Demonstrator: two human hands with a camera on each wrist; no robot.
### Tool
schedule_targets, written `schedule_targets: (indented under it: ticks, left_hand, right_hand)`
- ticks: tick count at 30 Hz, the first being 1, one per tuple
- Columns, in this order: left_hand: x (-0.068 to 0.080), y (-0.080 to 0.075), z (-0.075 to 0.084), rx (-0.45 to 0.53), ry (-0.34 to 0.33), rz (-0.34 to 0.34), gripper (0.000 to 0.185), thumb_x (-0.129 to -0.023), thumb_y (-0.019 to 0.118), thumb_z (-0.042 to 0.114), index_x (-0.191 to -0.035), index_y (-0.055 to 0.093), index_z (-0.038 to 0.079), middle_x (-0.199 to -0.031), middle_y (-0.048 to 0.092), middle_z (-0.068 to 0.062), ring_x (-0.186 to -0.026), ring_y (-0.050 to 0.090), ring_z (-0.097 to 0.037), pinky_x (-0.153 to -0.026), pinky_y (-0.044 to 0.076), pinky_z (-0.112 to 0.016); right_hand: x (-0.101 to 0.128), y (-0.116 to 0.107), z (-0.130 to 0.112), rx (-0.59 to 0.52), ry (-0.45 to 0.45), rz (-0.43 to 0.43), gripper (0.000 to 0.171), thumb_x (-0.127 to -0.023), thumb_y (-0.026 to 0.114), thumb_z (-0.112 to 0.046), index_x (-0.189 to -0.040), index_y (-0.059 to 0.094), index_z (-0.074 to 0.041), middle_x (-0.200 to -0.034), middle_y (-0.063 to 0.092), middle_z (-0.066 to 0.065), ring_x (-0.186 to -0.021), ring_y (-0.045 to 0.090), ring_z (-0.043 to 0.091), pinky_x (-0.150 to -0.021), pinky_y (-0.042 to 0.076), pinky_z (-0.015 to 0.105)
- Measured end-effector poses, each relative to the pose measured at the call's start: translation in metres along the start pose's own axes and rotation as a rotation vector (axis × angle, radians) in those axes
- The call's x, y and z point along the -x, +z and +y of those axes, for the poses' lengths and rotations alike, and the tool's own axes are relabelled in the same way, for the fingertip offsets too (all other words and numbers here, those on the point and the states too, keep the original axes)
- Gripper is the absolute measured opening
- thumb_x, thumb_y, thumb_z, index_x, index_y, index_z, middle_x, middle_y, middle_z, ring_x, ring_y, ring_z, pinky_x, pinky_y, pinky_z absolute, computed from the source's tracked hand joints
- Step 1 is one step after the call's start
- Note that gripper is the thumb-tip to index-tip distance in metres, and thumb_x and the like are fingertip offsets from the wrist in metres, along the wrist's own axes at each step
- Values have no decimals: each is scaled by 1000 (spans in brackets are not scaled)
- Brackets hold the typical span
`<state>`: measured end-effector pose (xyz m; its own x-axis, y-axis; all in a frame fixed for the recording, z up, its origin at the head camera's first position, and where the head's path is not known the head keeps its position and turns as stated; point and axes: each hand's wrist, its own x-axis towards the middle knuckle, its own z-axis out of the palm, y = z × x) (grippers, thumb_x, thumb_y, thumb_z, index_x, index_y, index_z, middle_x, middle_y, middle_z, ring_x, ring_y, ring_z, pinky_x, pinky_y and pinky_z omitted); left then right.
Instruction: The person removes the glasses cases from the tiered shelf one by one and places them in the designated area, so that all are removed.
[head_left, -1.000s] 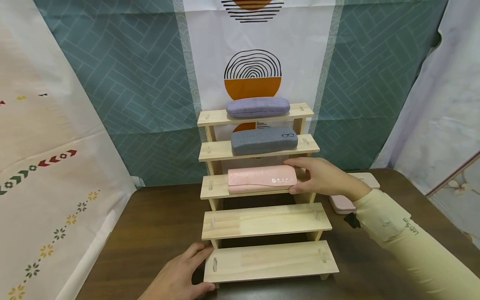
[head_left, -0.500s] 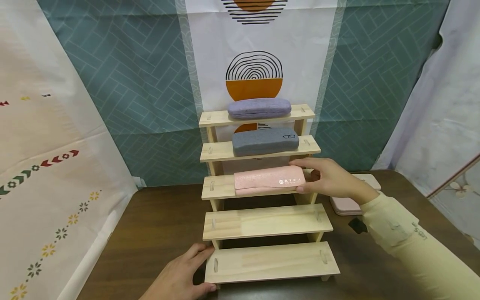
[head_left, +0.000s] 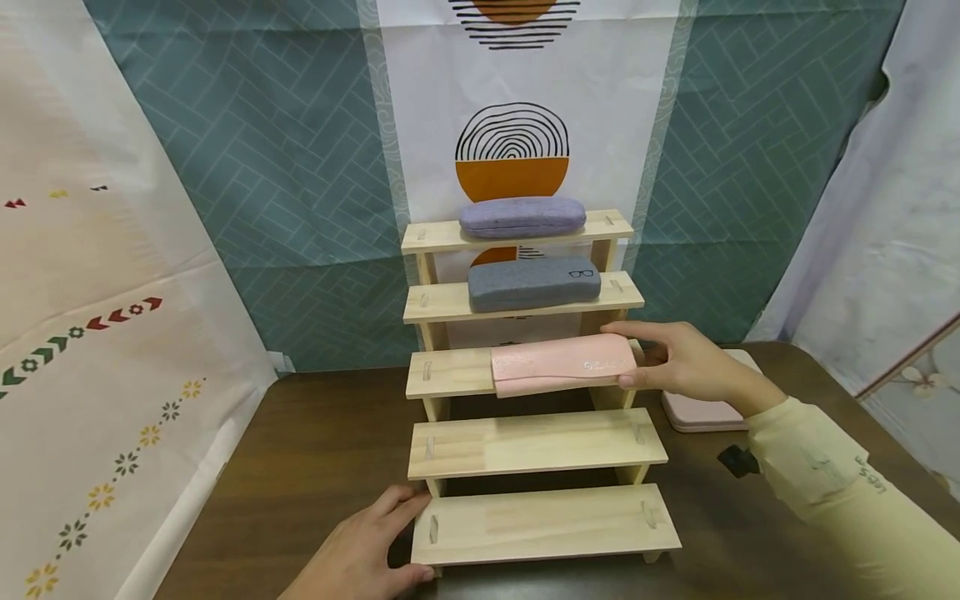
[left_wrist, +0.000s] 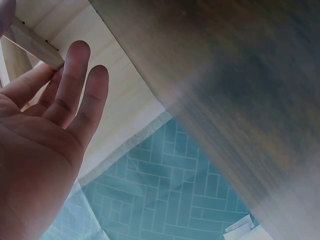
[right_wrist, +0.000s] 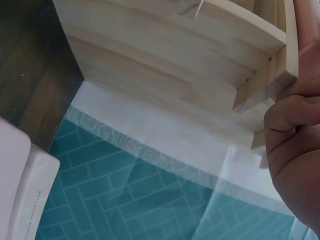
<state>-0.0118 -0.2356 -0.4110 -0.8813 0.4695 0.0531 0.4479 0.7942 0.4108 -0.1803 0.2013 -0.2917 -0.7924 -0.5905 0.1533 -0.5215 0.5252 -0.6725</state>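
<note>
A five-step wooden display rack [head_left: 450, 446] stands on the dark table in the head view. My right hand [head_left: 686, 362] pinches the right end of a pink glasses case [head_left: 555, 365] between thumb and fingers. The case lies at a slant over the middle step, its left end dipping past the front edge. At the lowest step, my left hand [head_left: 367, 542] grips the left end, thumb at the front corner and fingers at the back. In the left wrist view two fingers of the left hand [left_wrist: 37, 135] stick out straight. The case is hidden in the right wrist view.
A purple glasses case [head_left: 522, 217] rests on the top step, and a grey-blue one [head_left: 534, 284] on the step below. Pale pink cases [head_left: 701, 412] lie on the table at right, near a small black object [head_left: 738, 460]. Patterned cloth [head_left: 300, 183] hangs behind.
My right hand has shifted the pink glasses case rightward along the middle step, and its left end now slants forward over the edge. The left hand stays at the lowest step.
</note>
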Motion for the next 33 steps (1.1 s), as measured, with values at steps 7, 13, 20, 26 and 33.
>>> schedule_targets:
  ticks: [7, 13, 20, 26, 33]
  left_hand:
    - [-1, -1, 1, -1, -8, -14, 78, -88, 70, 61, -144, 55, 9, -135, 48, 3, -97, 60, -12, -76, 53, -36]
    - [-2, -1, 2, -4, -16, -10, 79, -87, 70, 62, -143, 55, 9, -135, 48, 5, -99, 60, -12, -77, 53, -36]
    - [-1, -1, 2, -8, -22, 14, 78, -86, 71, 63, -143, 56, 11, -135, 48, 7, -100, 60, -12, -78, 54, -36]
    - [0, -1, 2, -16, -23, 31, 75, -85, 74, 60, -142, 57, 13, -135, 47, 9, -99, 60, -10, -78, 53, -36]
    - [-1, 0, 2, -8, -43, 23, 75, -83, 75, 60, -141, 58, 14, -135, 48, 9, -100, 60, -11, -78, 53, -36]
  right_hand:
    - [12, -8, 8, -74, 77, -2, 66, -91, 78, -22, -150, 49, -15, -75, 58, 5, -47, 42, 14, -45, 40, 32]
    - [24, -16, 14, -124, 100, 32, 64, -90, 78, -19, -149, 52, -17, -104, 59, 15, -49, 43, 17, -44, 39, 33]
    - [39, -24, 25, -140, 91, 52, 64, -92, 75, -14, -151, 49, -19, -124, 54, 15, -49, 44, 19, -45, 39, 34]
    - [49, -29, 32, -123, 92, 89, 64, -92, 75, -11, -151, 50, -18, -116, 57, 11, -49, 44, 20, -45, 38, 34]
    - [59, -36, 36, -167, 109, 91, 64, -93, 74, -8, -151, 49, -15, -115, 57, 0, -50, 44, 20, -43, 37, 34]
